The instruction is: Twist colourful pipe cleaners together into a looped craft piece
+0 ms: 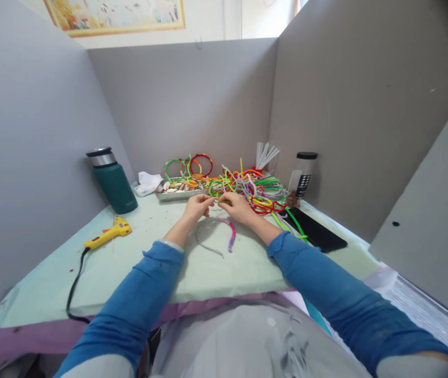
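Observation:
Near the middle of the table my left hand [199, 206] and my right hand [235, 205] almost meet, fingertips pinched together. A small greenish strip [222, 201] shows at the fingers of my right hand. What my left fingertips hold, if anything, is too small to make out. Just below the hands lies a thin headband-like hoop [232, 231], grey on one side and wrapped in pink and purple on the other. Behind the hands spreads a tangled pile of colourful fuzzy stems [261, 186].
A metal tray [180, 196] of small pieces, white tissue [148, 182] and finished-looking rings [201, 165] stand behind. Left are a green bottle [114, 186] and yellow glue gun [107, 234] with its cord. Right are a black phone-like slab [320, 231] and clear jar [302, 178]. Grey partitions surround the table.

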### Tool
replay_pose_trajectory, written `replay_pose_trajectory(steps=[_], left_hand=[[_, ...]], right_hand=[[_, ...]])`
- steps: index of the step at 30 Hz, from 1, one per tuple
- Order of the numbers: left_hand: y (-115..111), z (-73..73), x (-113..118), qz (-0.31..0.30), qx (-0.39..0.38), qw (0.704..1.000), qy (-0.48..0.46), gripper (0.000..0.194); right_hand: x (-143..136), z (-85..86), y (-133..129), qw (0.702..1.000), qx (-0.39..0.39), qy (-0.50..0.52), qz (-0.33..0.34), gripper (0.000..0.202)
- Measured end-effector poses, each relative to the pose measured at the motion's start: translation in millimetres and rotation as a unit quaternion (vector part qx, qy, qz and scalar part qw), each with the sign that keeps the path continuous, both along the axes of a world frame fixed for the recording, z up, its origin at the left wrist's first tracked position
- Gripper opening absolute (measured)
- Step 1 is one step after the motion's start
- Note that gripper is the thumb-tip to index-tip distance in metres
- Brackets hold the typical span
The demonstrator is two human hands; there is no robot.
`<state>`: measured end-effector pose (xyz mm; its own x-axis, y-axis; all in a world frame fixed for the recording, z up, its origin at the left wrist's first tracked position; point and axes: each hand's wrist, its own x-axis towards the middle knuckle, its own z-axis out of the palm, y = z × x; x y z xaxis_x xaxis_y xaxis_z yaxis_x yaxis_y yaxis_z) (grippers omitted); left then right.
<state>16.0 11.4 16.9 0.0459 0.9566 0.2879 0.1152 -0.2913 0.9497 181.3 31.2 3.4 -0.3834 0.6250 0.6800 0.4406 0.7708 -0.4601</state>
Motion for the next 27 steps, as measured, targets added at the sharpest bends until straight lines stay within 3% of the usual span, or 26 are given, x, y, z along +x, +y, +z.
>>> replay_pose_trajectory(steps=[9, 15, 22, 27], left_hand=[[1, 1.2, -3, 0.029, -0.027, 0.999, 0.006, 0.031], [-1, -0.9, -3, -0.002, -0.012, 1.000, 0.012, 0.032], [3, 1.9, -7, 0.024, -0.067, 0.989, -0.133, 0.031], [1, 8.7, -11, -0.023, -0.075, 0.970, -0.229, 0.027]], right_hand=[[-1, -0.4, -3, 0.999, 0.023, -0.031, -0.003, 0.013], [-2, -1.7, -4, 0.998, 0.038, -0.050, -0.011, 0.015], [0, 0.0, -4, 0.998, 0.025, -0.048, -0.013, 0.013], [0, -0.7, -4, 0.998, 0.022, -0.060, -0.003, 0.012]])
